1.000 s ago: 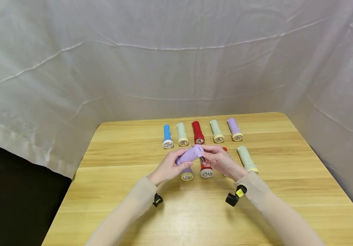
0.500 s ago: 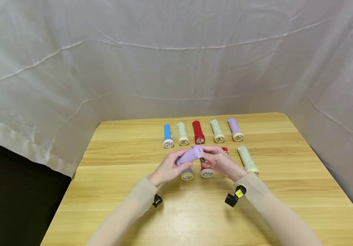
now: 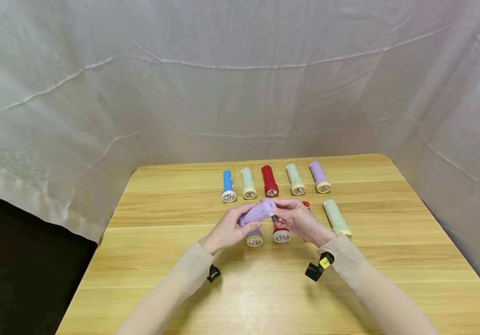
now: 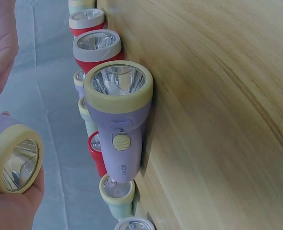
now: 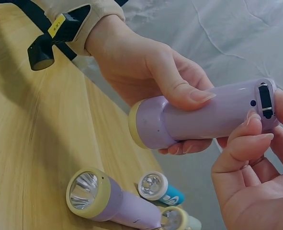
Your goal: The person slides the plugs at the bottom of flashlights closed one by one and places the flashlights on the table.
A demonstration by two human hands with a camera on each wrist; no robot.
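Note:
In the head view my left hand grips a purple flashlight with a yellow head, tilted above the table. My right hand pinches at its tail end. Up close in the right wrist view, the left thumb lies along the barrel, and a black slot with metal bits opens in the tail beside the right fingertips. The yellow head faces the left wrist camera. Just below the hands lie another purple flashlight and a red one with a white head, both partly hidden.
Along the back of the wooden table is a row of flashlights: blue, pale green, red, pale green and purple. Another pale green flashlight lies right of the hands. Grey cloth hangs behind.
Both hands stay nearly still around the purple flashlight, with only slight finger movement at its tail. The flashlights on the table have not moved.

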